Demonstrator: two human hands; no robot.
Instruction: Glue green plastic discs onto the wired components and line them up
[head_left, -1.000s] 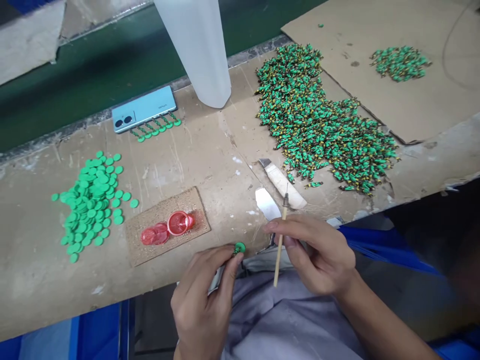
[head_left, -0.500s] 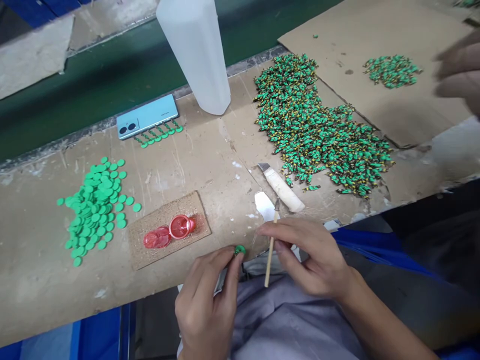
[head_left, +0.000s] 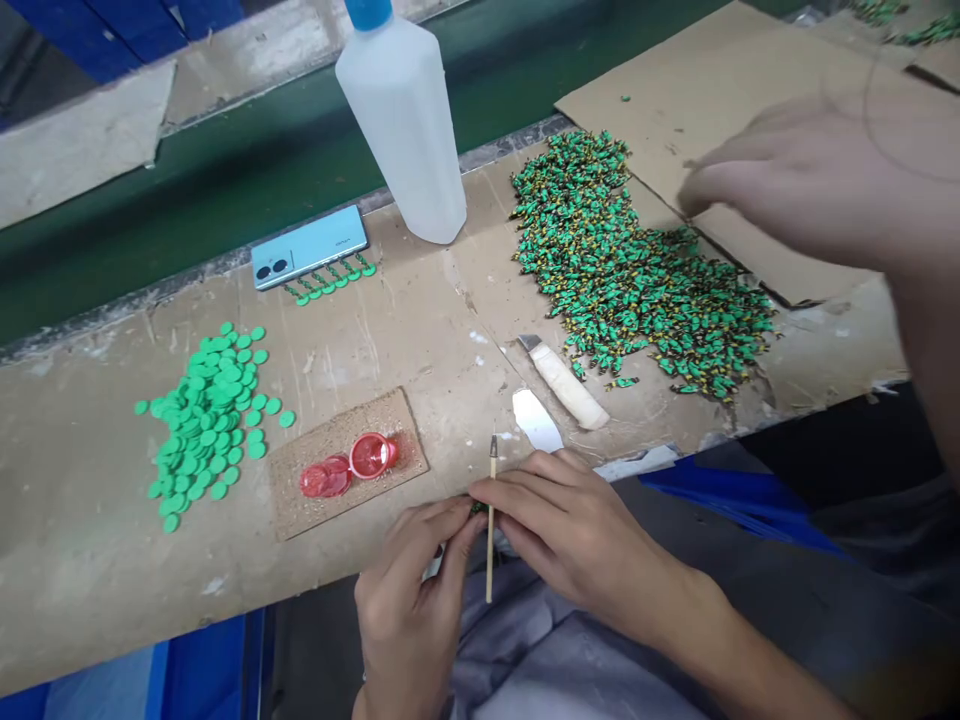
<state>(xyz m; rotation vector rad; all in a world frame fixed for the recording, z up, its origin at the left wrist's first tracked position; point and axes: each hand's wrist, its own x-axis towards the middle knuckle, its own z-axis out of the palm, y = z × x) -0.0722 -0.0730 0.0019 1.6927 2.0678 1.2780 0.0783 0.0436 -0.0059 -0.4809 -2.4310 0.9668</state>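
Note:
My left hand [head_left: 420,580] pinches a small green piece [head_left: 478,508] at the table's front edge; the fingers hide most of it. My right hand [head_left: 577,530] holds a thin wooden brush [head_left: 490,540], its dark tip pointing up and away, and its fingertips meet the left ones at the green piece. Left of my hands lies a brown board [head_left: 300,515] with a small red cup [head_left: 371,456] and red lid on it. A white-handled knife [head_left: 566,385] and a white oval piece [head_left: 536,420] lie just beyond my right hand.
Green discs [head_left: 202,415] are heaped at the left. A blue phone [head_left: 311,247] has several small figures on green discs along it. Behind stands a white bottle [head_left: 409,130]. A large pile of green-black figures [head_left: 630,270] lies right. Another person's hand [head_left: 795,180] reaches over the cardboard [head_left: 675,80].
My right hand has moved left with the brush, up against my left fingers. The other person's hand has come further in from the right, over the cardboard. The view has shifted slightly.

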